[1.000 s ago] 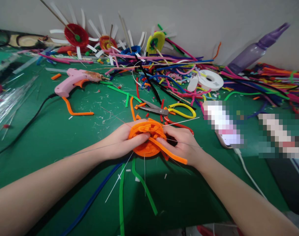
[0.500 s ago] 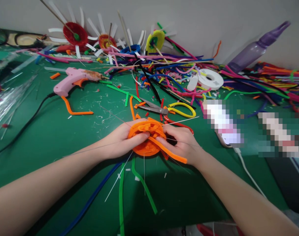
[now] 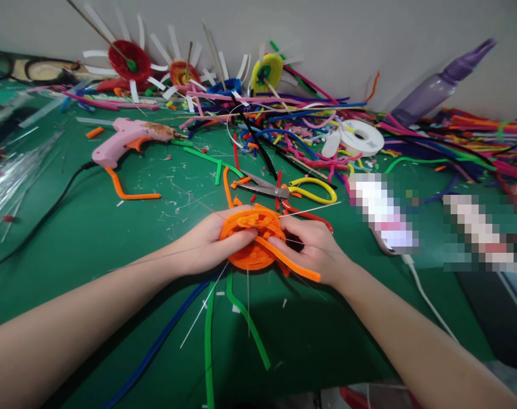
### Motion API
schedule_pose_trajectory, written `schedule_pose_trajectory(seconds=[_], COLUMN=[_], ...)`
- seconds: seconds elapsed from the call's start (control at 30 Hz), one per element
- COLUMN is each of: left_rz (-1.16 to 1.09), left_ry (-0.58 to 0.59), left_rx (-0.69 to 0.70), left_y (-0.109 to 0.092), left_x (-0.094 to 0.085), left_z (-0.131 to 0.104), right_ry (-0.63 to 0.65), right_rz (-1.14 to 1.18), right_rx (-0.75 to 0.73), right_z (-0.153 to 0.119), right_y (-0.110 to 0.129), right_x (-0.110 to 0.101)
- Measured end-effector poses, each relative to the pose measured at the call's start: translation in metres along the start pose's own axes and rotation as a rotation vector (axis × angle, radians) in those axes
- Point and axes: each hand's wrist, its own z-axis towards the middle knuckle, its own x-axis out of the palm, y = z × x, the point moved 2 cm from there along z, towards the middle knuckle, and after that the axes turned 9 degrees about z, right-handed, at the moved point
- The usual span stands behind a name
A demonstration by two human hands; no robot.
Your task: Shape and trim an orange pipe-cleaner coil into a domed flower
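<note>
Low in front of me is an orange pipe-cleaner disc (image 3: 249, 261), with thin straight wires sticking out around its rim. My left hand (image 3: 213, 241) grips it from the left, the thumb pressed on its middle and the fingers hidden behind. From the right, my right hand (image 3: 309, 244) is closed on the rim. An orange pipe cleaner (image 3: 298, 268) runs from the disc's middle across the right thumb, its free end by the wrist. Scissors (image 3: 279, 191) with a yellow and a red handle lie just beyond the disc.
A pink glue gun (image 3: 120, 139) lies left with its cord trailing. Green pipe cleaners (image 3: 209, 346) and a blue one (image 3: 160, 341) lie nearest me. Phone (image 3: 386, 221) and cable are at right. Behind are a white spool (image 3: 375, 139), a purple bottle (image 3: 428, 94) and coloured discs (image 3: 128, 62).
</note>
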Motion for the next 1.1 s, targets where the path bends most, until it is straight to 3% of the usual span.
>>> schedule_pose_trajectory(seconds=[0.57,1.1], left_rz=[-0.064,0.021], left_ry=[0.012,-0.017], left_rx=[0.007,0.111], left_y=[0.0014,-0.0035], left_x=[0.0005,-0.0017], left_z=[-0.0009,0.0000], right_ry=[-0.002,-0.110], right_rz=[-0.006,-0.040], right_rx=[-0.010,-0.025], right_z=[-0.0011,-0.0004], right_y=[-0.0001,0.0053], right_x=[-0.0006,-0.0026])
